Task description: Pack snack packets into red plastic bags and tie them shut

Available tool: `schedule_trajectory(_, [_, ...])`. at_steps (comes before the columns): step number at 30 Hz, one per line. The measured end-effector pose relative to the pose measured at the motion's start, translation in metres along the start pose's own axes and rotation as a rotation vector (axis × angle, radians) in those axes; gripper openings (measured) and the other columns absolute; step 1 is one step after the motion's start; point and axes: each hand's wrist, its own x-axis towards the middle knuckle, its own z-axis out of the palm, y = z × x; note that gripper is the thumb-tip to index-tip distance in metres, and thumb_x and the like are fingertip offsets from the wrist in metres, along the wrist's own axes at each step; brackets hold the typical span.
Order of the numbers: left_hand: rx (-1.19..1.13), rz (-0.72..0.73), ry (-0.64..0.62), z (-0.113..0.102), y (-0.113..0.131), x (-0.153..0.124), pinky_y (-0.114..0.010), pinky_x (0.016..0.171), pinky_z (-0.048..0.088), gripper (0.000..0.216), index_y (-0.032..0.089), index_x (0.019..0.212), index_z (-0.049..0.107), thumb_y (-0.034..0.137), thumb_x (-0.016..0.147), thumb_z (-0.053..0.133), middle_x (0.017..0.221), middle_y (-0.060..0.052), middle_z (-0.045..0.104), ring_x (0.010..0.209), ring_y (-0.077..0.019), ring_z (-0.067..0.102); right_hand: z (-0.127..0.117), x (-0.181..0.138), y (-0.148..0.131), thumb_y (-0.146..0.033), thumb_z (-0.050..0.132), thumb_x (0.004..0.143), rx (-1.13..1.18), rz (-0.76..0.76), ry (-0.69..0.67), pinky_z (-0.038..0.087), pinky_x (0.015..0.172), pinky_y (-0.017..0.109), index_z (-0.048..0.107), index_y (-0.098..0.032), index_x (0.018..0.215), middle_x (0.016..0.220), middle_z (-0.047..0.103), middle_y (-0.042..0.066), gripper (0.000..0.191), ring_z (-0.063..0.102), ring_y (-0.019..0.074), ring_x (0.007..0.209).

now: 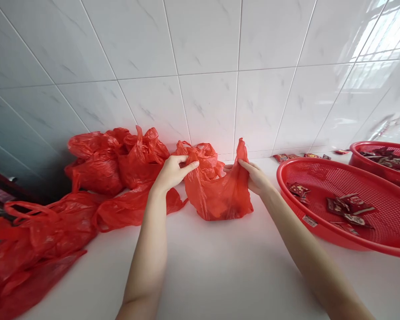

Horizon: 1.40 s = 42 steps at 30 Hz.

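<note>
A red plastic bag [220, 198] stands upright on the white tabletop, its two handles held up and apart. My left hand [176, 171] pinches the left handle between thumb and fingers. On the other side, my right hand [255, 175] grips the right handle, thumb in front and fingers behind. The lower part of the bag looks darker, but what lies inside cannot be made out. Right behind it sits another crumpled red bag [208, 155], partly hidden by the held one.
Filled red bags [103, 166] are heaped against the tiled wall [206, 102] on the left, with flatter red bags [53, 226] in front. At right, a red mesh basket [320, 171] holds several small dark-red packets [356, 204]. A second basket [356, 149] with packets stands behind it.
</note>
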Motion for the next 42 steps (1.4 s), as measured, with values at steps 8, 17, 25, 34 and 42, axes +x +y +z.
schedule_trajectory(8, [-0.268, 0.111, -0.001, 0.016, 0.016, -0.002, -0.028, 0.066, 0.051, 0.028, 0.018, 0.078, 0.074, 0.046, 0.081, 0.076, 0.075, -0.002, 0.069, 0.072, -0.0169, 0.063, 0.018, -0.008, -0.004, -0.048, 0.074, 0.076, -0.069, -0.035, 0.017, 0.047, 0.056, 0.028, 0.055, -0.022, 0.066, 0.050, 0.047, -0.007, 0.033, 0.036, 0.0083, 0.043])
schedule_trajectory(17, [-0.247, 0.332, -0.057, 0.033, 0.030, -0.009, -0.041, 0.101, 0.051, 0.015, 0.026, 0.093, 0.080, 0.036, 0.084, 0.075, 0.118, -0.008, 0.073, 0.117, -0.0255, 0.065, 0.039, -0.026, -0.008, -0.042, 0.063, 0.087, -0.436, -0.085, -0.024, 0.028, 0.046, 0.023, 0.057, -0.021, 0.072, 0.049, 0.040, -0.007, 0.027, 0.032, 0.0082, 0.045])
schedule_trajectory(25, [-0.015, 0.331, -0.045, 0.036, 0.039, -0.015, -0.035, 0.086, 0.055, 0.024, 0.023, 0.090, 0.080, 0.044, 0.089, 0.068, 0.094, -0.005, 0.076, 0.092, -0.0215, 0.069, 0.049, -0.039, -0.018, -0.038, 0.056, 0.091, -0.588, -0.073, -0.265, 0.024, 0.046, 0.024, 0.041, -0.023, 0.065, 0.052, 0.032, -0.008, 0.034, 0.027, 0.0083, 0.048])
schedule_trajectory(34, [0.080, 0.178, 0.093, 0.042, 0.031, -0.010, -0.026, 0.057, 0.041, 0.016, 0.022, 0.082, 0.072, 0.038, 0.082, 0.074, 0.057, 0.005, 0.052, 0.055, -0.0123, 0.047, 0.042, -0.040, -0.021, -0.019, 0.060, 0.080, -0.834, -0.277, -0.295, 0.031, 0.056, 0.027, 0.047, -0.021, 0.066, 0.065, 0.038, -0.005, 0.019, 0.035, 0.0108, 0.061])
schedule_trajectory(42, [-0.054, 0.038, -0.273, 0.040, 0.030, -0.010, -0.028, 0.049, 0.030, 0.056, 0.020, 0.055, 0.062, 0.064, 0.089, 0.057, 0.046, 0.003, 0.038, 0.045, -0.0113, 0.037, 0.038, -0.034, -0.017, -0.011, 0.054, 0.077, -0.770, -0.387, -0.158, 0.053, 0.076, 0.033, 0.068, -0.020, 0.087, 0.084, 0.071, 0.003, 0.019, 0.067, 0.0176, 0.079])
